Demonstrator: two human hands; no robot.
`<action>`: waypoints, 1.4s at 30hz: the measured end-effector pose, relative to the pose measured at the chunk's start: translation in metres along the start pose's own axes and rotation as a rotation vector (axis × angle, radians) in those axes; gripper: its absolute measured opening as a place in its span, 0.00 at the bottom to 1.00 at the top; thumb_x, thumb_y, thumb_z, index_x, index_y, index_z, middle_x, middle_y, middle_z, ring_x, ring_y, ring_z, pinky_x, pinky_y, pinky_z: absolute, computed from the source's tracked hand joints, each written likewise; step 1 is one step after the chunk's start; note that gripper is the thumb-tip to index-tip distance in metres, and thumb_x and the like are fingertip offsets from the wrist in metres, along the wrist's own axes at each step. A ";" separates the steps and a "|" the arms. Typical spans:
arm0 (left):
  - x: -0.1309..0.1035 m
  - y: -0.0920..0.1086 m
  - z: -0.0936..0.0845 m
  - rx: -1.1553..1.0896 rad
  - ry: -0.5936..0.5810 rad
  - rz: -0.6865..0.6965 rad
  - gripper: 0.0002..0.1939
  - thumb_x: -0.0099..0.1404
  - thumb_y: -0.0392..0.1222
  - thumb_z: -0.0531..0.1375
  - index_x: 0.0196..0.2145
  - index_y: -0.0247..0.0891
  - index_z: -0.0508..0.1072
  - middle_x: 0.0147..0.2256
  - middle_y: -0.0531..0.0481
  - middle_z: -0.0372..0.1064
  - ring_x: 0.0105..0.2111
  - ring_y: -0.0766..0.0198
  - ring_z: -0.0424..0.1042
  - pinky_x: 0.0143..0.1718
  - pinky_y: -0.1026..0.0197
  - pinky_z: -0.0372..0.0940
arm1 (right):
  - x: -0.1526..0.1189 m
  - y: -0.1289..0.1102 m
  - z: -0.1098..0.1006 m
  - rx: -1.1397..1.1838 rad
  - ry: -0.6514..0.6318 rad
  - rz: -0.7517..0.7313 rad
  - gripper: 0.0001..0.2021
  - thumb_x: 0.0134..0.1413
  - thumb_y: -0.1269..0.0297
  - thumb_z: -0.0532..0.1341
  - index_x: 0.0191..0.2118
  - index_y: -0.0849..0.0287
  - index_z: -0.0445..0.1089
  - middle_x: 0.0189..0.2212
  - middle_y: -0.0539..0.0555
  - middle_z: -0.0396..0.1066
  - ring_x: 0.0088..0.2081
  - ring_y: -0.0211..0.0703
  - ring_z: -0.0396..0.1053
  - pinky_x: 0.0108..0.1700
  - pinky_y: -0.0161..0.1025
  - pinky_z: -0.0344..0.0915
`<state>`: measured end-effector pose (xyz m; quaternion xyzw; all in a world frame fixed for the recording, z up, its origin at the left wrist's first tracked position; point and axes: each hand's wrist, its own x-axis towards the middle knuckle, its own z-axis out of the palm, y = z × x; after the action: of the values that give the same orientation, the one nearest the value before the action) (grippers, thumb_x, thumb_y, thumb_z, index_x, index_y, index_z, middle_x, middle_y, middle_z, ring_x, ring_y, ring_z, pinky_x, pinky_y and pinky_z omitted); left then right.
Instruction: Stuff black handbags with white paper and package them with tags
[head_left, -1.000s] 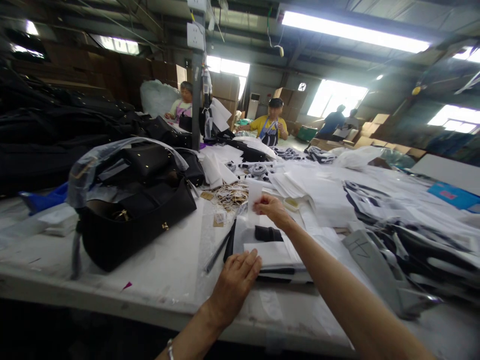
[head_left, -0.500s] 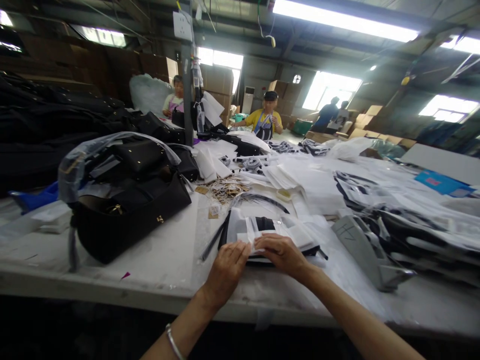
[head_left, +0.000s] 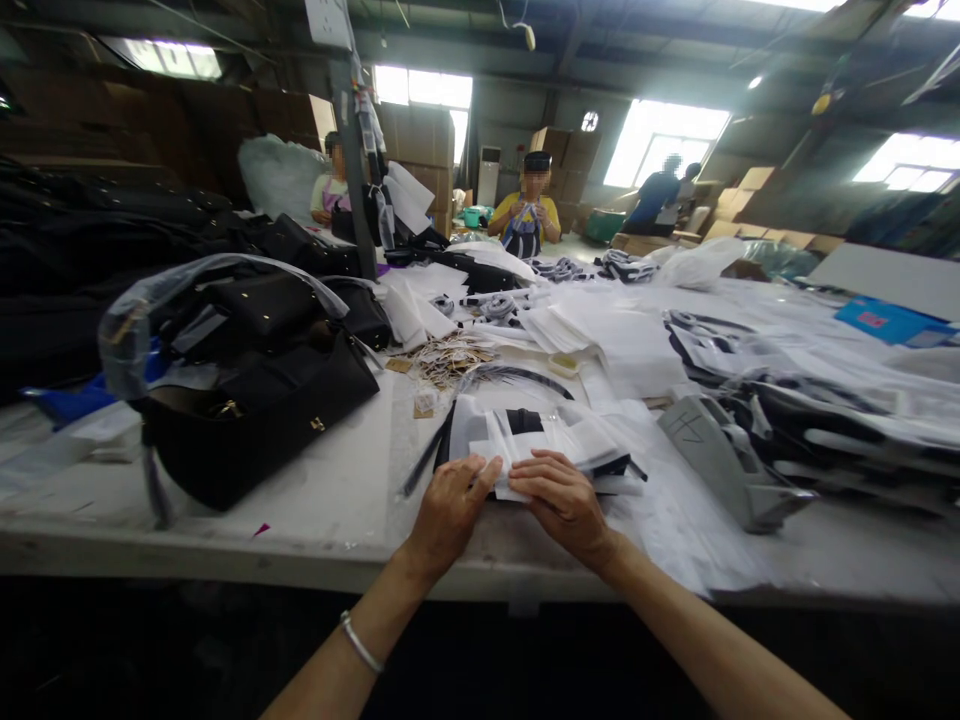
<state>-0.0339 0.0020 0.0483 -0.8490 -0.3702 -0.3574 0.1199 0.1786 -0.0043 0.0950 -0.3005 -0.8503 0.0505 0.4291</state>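
Two bare hands of mine rest palm down, side by side and slightly apart, on the near part of a flat black bundle with white wrapping (head_left: 471,415), which lies on the white surface (head_left: 322,515) straight in front of me, close to its near edge. My left hand (head_left: 446,510) is loosely open, fingers together and a little bent, the thumb reaching toward the other hand; its tips press on a smooth white sheet (head_left: 491,452) over the bundle, and I see nothing gripped in it. My right hand (head_left: 562,508) lies flatter and open, fingers stretched and close together on the same white covering, nothing visibly held; its thumb is hidden. A short black band (head_left: 524,421) shows through the wrapping beyond my fingertips, and a dark curved strap (head_left: 517,370) arches behind the bundle. A silver bracelet (head_left: 360,643) circles my left wrist.

To the left stands a black handbag with gold-coloured fittings (head_left: 262,440), its handle (head_left: 124,310) wrapped in clear plastic. Behind the bundle lies a loose heap of stringed brown tags (head_left: 446,358); a grey tape dispenser with dark markings (head_left: 709,465) sits to the right. Farther back, a person in a yellow top (head_left: 555,215) has both hands raised together.
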 end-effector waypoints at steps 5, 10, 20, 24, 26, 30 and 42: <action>0.001 0.000 -0.002 -0.003 0.000 0.002 0.25 0.70 0.28 0.51 0.63 0.37 0.58 0.50 0.42 0.70 0.51 0.56 0.69 0.52 0.52 0.67 | -0.002 -0.009 0.005 0.093 0.216 0.261 0.07 0.59 0.67 0.63 0.40 0.52 0.78 0.38 0.51 0.80 0.42 0.47 0.78 0.54 0.49 0.68; 0.003 0.001 -0.002 0.024 0.017 -0.004 0.31 0.69 0.27 0.50 0.67 0.37 0.49 0.50 0.42 0.71 0.50 0.56 0.70 0.51 0.51 0.68 | 0.030 0.004 -0.005 0.224 0.519 0.722 0.11 0.54 0.54 0.67 0.35 0.57 0.79 0.32 0.52 0.80 0.36 0.48 0.76 0.42 0.43 0.72; 0.002 0.001 -0.002 0.033 0.028 -0.020 0.38 0.67 0.26 0.50 0.70 0.37 0.39 0.50 0.40 0.70 0.49 0.55 0.71 0.51 0.51 0.68 | 0.089 0.056 -0.029 0.234 0.652 0.657 0.14 0.51 0.52 0.67 0.35 0.60 0.78 0.30 0.52 0.78 0.34 0.44 0.73 0.41 0.41 0.70; 0.002 0.001 -0.001 0.018 0.047 -0.045 0.40 0.66 0.26 0.50 0.70 0.33 0.36 0.49 0.39 0.71 0.47 0.54 0.71 0.49 0.51 0.69 | 0.067 0.019 -0.021 0.085 0.249 0.338 0.07 0.57 0.59 0.65 0.35 0.56 0.78 0.31 0.51 0.79 0.34 0.43 0.76 0.40 0.38 0.71; 0.002 0.001 0.000 0.001 0.063 -0.052 0.39 0.67 0.28 0.50 0.70 0.32 0.35 0.49 0.38 0.71 0.47 0.54 0.72 0.49 0.51 0.69 | 0.045 0.002 -0.014 0.034 -0.024 0.118 0.06 0.61 0.64 0.63 0.37 0.54 0.78 0.34 0.52 0.80 0.36 0.43 0.77 0.43 0.39 0.72; 0.001 0.000 0.001 -0.011 0.043 -0.025 0.34 0.69 0.28 0.49 0.69 0.35 0.44 0.50 0.40 0.70 0.50 0.56 0.71 0.51 0.51 0.67 | 0.008 -0.012 0.002 -0.028 -0.164 -0.043 0.10 0.64 0.69 0.58 0.45 0.51 0.76 0.42 0.52 0.80 0.47 0.44 0.77 0.57 0.46 0.68; 0.001 0.000 0.000 -0.075 0.009 -0.039 0.22 0.65 0.27 0.53 0.56 0.38 0.64 0.49 0.43 0.70 0.50 0.56 0.69 0.52 0.50 0.67 | 0.036 -0.010 -0.021 -0.029 -0.241 0.285 0.06 0.60 0.61 0.64 0.35 0.54 0.77 0.35 0.52 0.78 0.38 0.43 0.75 0.44 0.38 0.70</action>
<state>-0.0335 0.0025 0.0495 -0.8439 -0.3725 -0.3770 0.0828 0.1737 0.0037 0.1373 -0.4158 -0.8450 0.1340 0.3084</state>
